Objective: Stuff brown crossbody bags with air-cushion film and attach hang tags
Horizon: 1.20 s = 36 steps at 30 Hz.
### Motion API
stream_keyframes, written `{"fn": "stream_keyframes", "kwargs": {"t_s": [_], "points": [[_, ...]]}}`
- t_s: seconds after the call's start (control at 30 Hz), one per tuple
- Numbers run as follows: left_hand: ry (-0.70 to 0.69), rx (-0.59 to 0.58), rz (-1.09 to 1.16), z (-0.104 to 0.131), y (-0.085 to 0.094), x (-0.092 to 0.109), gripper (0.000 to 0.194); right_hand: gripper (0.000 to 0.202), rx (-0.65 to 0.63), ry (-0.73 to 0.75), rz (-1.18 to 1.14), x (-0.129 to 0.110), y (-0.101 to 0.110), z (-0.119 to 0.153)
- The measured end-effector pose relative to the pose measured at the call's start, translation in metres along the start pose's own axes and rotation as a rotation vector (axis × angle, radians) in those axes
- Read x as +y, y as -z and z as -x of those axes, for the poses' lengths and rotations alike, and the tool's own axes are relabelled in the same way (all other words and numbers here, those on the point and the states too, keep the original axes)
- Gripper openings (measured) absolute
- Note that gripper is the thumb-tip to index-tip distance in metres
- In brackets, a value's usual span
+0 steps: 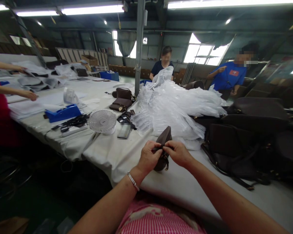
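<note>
A small dark brown bag (pixel 163 163) stands on the cloth-covered table (pixel 127 162) near its front edge, narrow side towards me. My left hand (pixel 150 156) pinches the bag's upper part from the left, thumb and fingers pressed together. From the right, my right hand (pixel 177 152) pinches the same spot, and the fingertips of both hands nearly meet. Whatever small detail lies between the fingertips is hidden. Gold-coloured metal bits hang at the bag's lower right side. Just beyond the bag lies a heap of clear plastic bags (pixel 175 104).
Dark brown bags with straps (pixel 231 152) are piled on the right. To the left stand a white fan (pixel 102 121), a blue tape dispenser (pixel 62 113) and another brown bag (pixel 122 100). A metal post (pixel 138 48) rises behind. Several people work around the table.
</note>
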<state>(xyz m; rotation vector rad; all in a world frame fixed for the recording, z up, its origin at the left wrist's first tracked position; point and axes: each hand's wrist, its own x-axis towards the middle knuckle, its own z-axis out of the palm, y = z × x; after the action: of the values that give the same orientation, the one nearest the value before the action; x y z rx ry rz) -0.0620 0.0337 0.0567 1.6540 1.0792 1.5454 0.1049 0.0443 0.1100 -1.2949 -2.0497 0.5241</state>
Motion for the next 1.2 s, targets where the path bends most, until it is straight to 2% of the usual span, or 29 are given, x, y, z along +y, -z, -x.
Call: {"fn": "stream_keyframes", "kwargs": {"t_s": [0.17, 0.27, 0.33, 0.43, 0.5, 0.57, 0.63, 0.8, 0.93, 1.0, 1.1, 1.2], "points": [[-0.043, -0.036, -0.100, -0.005, 0.000, 0.004, 0.012, 0.018, 0.150, 0.043, 0.046, 0.015, 0.010, 0.004], [-0.035, -0.081, -0.102, -0.008, 0.002, 0.007, 0.012, 0.029, 0.101, 0.033, 0.052, 0.022, 0.010, 0.001], [-0.032, -0.092, -0.107, -0.008, 0.003, 0.009, 0.013, 0.034, 0.056, 0.007, -0.044, 0.022, 0.006, -0.001], [-0.068, -0.094, -0.136, -0.003, 0.004, 0.011, 0.013, 0.025, 0.041, -0.139, -0.319, 0.018, -0.002, -0.005], [-0.104, -0.096, -0.175, 0.002, 0.003, 0.014, 0.022, 0.018, 0.043, -0.245, -0.474, 0.014, -0.005, -0.008], [-0.126, -0.068, -0.230, 0.005, 0.000, 0.015, 0.037, 0.018, 0.054, -0.289, -0.535, 0.011, -0.006, -0.009], [-0.139, -0.013, -0.285, 0.006, -0.004, 0.016, 0.041, 0.019, 0.066, -0.296, -0.540, 0.009, -0.005, -0.010], [-0.184, 0.080, -0.351, 0.010, -0.016, 0.011, 0.032, 0.020, 0.061, -0.216, -0.375, 0.005, 0.002, -0.011], [-0.171, 0.108, -0.359, 0.015, -0.026, 0.000, 0.052, 0.020, -0.008, -0.117, -0.162, -0.001, 0.009, -0.011], [-0.152, 0.121, -0.350, 0.014, -0.031, -0.006, 0.056, 0.020, -0.041, -0.100, -0.122, -0.004, 0.010, -0.011], [-0.115, 0.118, -0.333, 0.009, -0.034, -0.012, 0.046, 0.021, -0.096, -0.146, -0.186, -0.008, 0.008, -0.009], [-0.071, 0.059, -0.337, 0.003, -0.034, -0.012, 0.041, 0.021, -0.143, -0.208, -0.329, -0.009, 0.008, -0.007]]}}
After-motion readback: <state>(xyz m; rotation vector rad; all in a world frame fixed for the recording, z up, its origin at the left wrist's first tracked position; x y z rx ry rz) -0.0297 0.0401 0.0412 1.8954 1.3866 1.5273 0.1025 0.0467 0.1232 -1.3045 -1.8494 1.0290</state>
